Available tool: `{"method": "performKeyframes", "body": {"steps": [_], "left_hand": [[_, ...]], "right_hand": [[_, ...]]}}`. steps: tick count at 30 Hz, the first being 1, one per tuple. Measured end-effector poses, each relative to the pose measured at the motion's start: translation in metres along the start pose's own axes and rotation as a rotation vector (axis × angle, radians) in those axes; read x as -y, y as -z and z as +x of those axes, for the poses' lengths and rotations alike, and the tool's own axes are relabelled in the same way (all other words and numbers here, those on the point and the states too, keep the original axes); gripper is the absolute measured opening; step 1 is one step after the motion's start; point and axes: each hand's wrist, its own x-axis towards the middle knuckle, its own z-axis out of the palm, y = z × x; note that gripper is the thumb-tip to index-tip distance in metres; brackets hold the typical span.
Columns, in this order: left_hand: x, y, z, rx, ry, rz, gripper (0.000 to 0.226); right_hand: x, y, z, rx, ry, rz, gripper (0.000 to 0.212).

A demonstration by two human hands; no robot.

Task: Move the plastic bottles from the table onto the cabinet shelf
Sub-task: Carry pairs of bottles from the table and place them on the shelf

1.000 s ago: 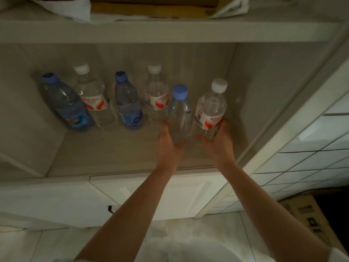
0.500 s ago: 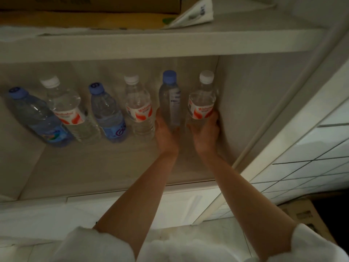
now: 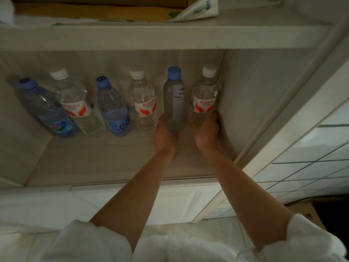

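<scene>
A person's left hand [image 3: 164,132] wraps the base of a slim blue-capped bottle [image 3: 173,99], fingers curled closed around it, while the right hand [image 3: 206,130] grips the foot of a white-capped bottle with a red label [image 3: 204,97] the same way. Both bottles stand upright at the back of the cabinet shelf [image 3: 94,157], the red-labelled one just beside the cabinet's right wall [image 3: 245,103]. To their left, four more bottles line the back of the shelf: another red-labelled bottle [image 3: 143,103], a blue-labelled bottle [image 3: 113,108], a third red-labelled bottle [image 3: 77,103] and a second blue-labelled bottle [image 3: 47,110] at the far left (all look clear; the dim light hides how full they are). White sleeves [image 3: 98,242] are pushed up both forearms. On the shelf above [image 3: 151,36] lie cardboard and a folded paper [image 3: 196,10].
</scene>
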Motion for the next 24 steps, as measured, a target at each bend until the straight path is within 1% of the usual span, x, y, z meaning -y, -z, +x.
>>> {"method": "performKeyframes", "body": {"steps": [2, 4, 6, 8, 11, 15, 18, 21, 24], "left_hand": [[0.011, -0.002, -0.006, 0.020, -0.009, 0.043, 0.051], [0.014, 0.001, -0.014, 0.020, -0.042, 0.043, 0.050], [0.011, 0.004, -0.018, 0.017, -0.062, -0.005, 0.052], [0.009, 0.012, -0.026, 0.043, -0.080, -0.086, 0.049], [0.013, 0.034, -0.047, 0.056, -0.160, -0.175, 0.040], [0.030, 0.076, -0.075, 0.056, -0.225, -0.134, 0.035], [0.047, 0.107, -0.093, 0.028, -0.200, -0.104, 0.028], [0.065, 0.131, -0.112, -0.052, -0.149, -0.036, 0.023], [0.083, 0.151, -0.135, -0.131, -0.074, 0.039, 0.023]], "right_hand": [[-0.009, 0.002, -0.005, 0.047, -0.014, -0.024, 0.069], [-0.014, 0.007, -0.008, 0.079, 0.004, -0.026, 0.067], [-0.016, 0.012, -0.009, 0.135, 0.011, -0.004, 0.062], [-0.016, 0.017, -0.017, 0.174, 0.004, -0.014, 0.060], [-0.013, 0.020, -0.044, 0.181, 0.022, 0.009, 0.057], [-0.004, 0.017, -0.089, 0.264, 0.090, 0.004, 0.050], [0.003, 0.010, -0.116, 0.333, 0.175, -0.009, 0.047], [0.014, 0.000, -0.138, 0.403, 0.256, 0.009, 0.044], [0.022, -0.013, -0.157, 0.494, 0.366, 0.023, 0.042]]}}
